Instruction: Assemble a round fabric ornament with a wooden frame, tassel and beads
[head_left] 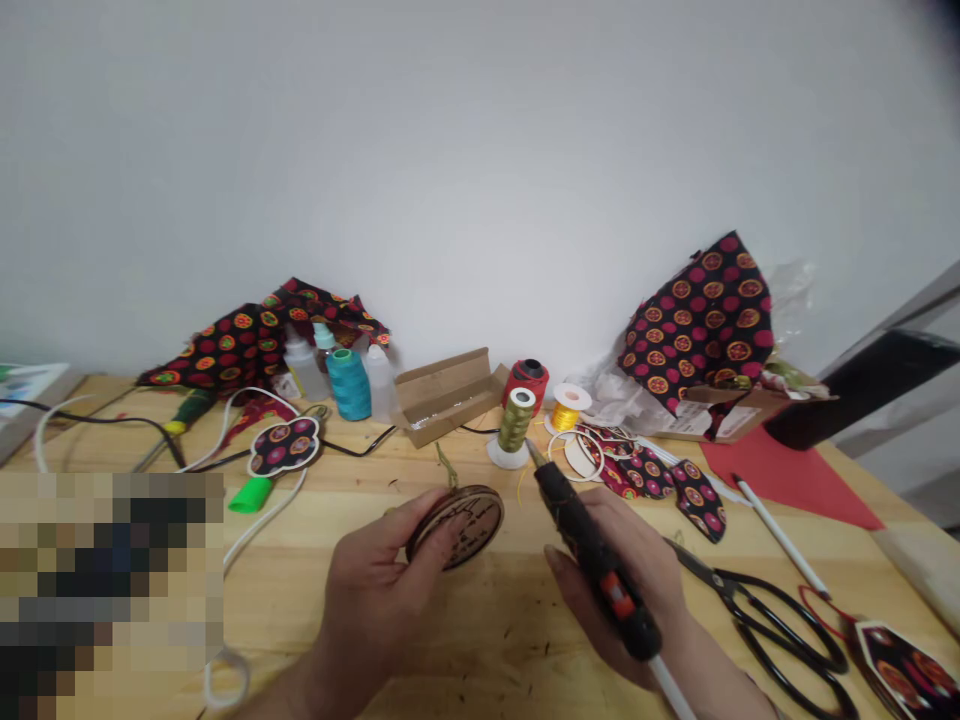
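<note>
My left hand (382,580) grips a round brown wooden pendant (480,530) by its edge, thumb across its face. Dark engraved lettering shows on that face, and a short olive cord (446,465) sticks up from its top. In my right hand (637,580) is a black glue gun (592,555) with a red switch, its nozzle tilted up and to the left. A white glue stick (670,688) comes out of its rear. Nozzle and pendant are apart. Beyond the nozzle stands a spool of olive thread (515,422).
Black-handled scissors (780,635) and a white pen (780,535) lie at right. Behind are a cardboard box (450,395), teal thread (350,385), yellow cord (568,408) and patterned fabric (701,320). A flower-shaped fabric piece (283,446) and white cable (262,530) lie left.
</note>
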